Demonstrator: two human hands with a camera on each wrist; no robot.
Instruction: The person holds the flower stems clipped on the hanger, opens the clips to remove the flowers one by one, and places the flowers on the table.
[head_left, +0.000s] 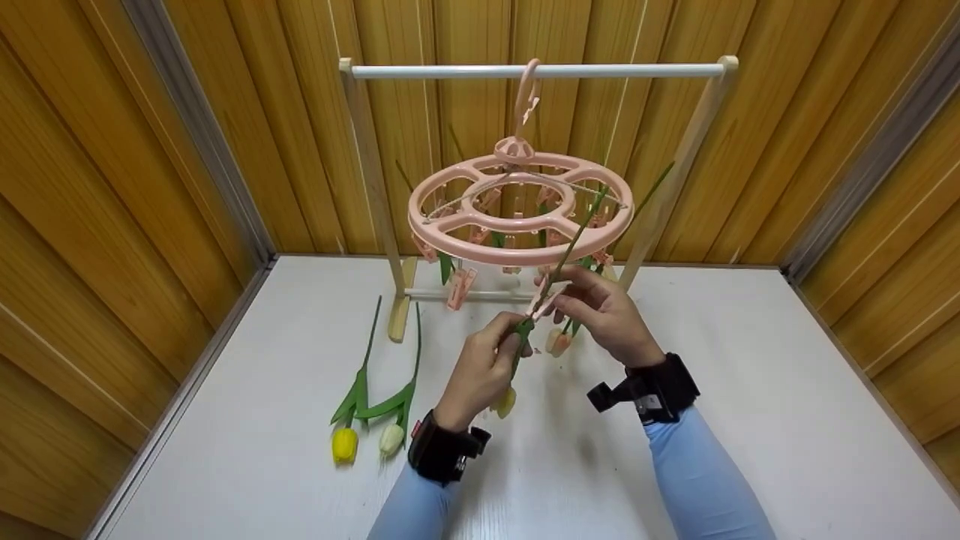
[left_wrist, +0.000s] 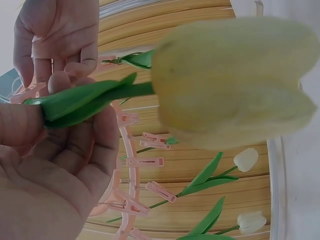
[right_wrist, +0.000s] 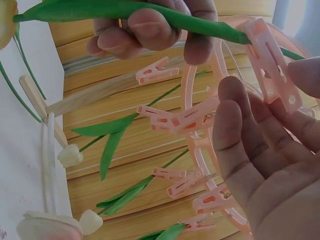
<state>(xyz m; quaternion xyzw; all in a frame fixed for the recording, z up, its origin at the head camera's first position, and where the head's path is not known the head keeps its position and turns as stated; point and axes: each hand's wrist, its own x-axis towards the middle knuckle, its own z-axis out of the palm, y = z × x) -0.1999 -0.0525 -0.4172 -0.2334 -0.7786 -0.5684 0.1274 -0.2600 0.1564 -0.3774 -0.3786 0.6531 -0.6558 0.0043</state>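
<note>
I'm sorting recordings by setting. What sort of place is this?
Probably a small indoor booth or workstation: wood-look panels rise around the white table on three sides, and a tabletop rack bears a pink clip hanger.

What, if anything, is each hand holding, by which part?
Left hand: a pale yellow tulip, by its leaf-wrapped stem. Right hand: a pink clip, near one end.

1. Head view: bright, even light; table (head_left: 795, 405) pale; soft shadow (head_left: 589, 450), five o'clock.
2. Left wrist view: slightly hazy; tulip (left_wrist: 235, 82), two o'clock, large, out of focus.
3. Right wrist view: dimmer; white glare (right_wrist: 296, 19), two o'clock.
4. Both wrist views: wall (left_wrist: 142, 30), lines bowed by lens distortion.
</note>
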